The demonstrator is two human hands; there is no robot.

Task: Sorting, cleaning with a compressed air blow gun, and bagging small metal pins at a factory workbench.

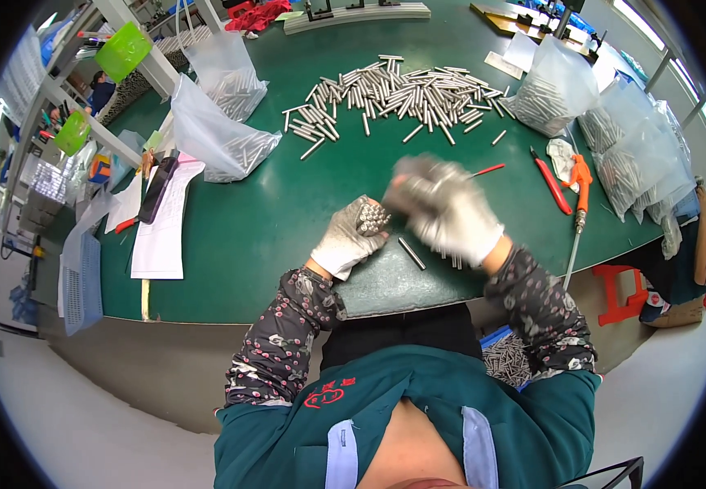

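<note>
My left hand (pixel 338 244), in a worn white glove, is closed around a bundle of short metal pins (pixel 372 218), their ends facing up. Just to its right, my gloved right hand (pixel 457 216) is smeared by motion; its fingers are too blurred to show whether they hold anything. Between the hands one loose metal pin (pixel 412 253) lies on the green table (pixel 239 236). A few more pins (pixel 452 261) show partly from under my right hand. Beyond both hands spreads a large heap of similar pins (pixel 418 94). A thin red stick-like thing (pixel 490 169) pokes out beyond my right hand.
Plastic bags of pins stand at left (pixel 227 143) and right (pixel 550 90). A red-handled tool (pixel 550 181) and an orange air gun (pixel 581 183) lie right. Paper sheets (pixel 161 244) with a dark phone-like device (pixel 158 189) lie left. A blue bin of pins (pixel 506 360) sits below the table edge.
</note>
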